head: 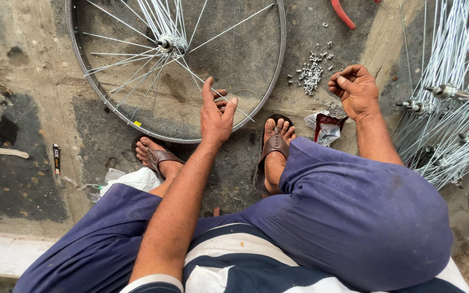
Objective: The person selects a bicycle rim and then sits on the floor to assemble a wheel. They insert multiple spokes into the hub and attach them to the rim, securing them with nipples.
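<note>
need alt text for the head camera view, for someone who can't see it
Seen from above, a seated person's left hand holds a spoke against the rim of a bicycle wheel lying on the concrete floor, while the right hand pinches something small beside a pile of small metal nuts. More spoked hubs lie at right.

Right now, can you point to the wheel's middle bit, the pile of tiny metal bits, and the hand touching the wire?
hub [166, 42], head view, on its metal centre.
pile of small metal nipples [311, 73], head view, pile's middle.
left hand [216, 115], head view, back of hand.
</note>
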